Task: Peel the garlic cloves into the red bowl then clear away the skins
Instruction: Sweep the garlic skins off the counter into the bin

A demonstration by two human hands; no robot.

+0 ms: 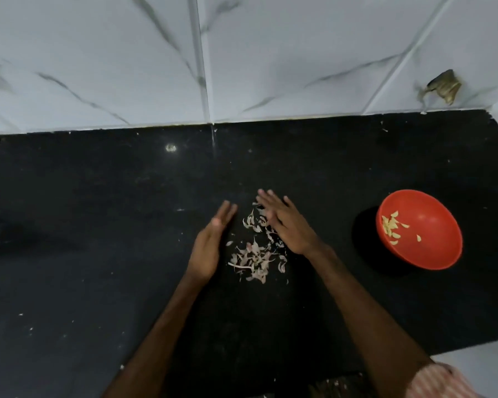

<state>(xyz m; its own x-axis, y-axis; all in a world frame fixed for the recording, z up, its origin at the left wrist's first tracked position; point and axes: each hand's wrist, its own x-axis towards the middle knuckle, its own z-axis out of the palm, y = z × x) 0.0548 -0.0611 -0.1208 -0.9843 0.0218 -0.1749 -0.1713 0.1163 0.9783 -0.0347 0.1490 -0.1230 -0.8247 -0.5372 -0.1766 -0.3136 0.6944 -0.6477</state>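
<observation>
Both hands on the black counter (98,225), mid-depth, roughly centre between the left and right edges.

Left hand (210,248): standing on its edge, fingers (226,215) straight and pressed together, thumb tucked along them. Holds nothing. Sits just left of the garlic skins (253,258); can't tell if it touches them.

Right hand (285,225): palm down, fingers (270,205) straight, slightly fanned, motion-blurred. Holds nothing. It covers the far-right part of the skin pile; can't tell if it presses on the skins or hovers over them.

Skins: loose pinkish-white pile between the two hands, most of it toward the near side of the gap, a few strays around it.

Red bowl (434,225): on the counter well to the right of the right hand, toward the right edge, tilted. Peeled garlic cloves (390,225) bunched against its left inner wall, one apart lower in the bowl.

Small white flecks scattered over the counter. White marbled tile wall (98,67) along the far edge, with a brown patch (446,87) at upper right. Striped sleeve (443,380) at the near right corner.
</observation>
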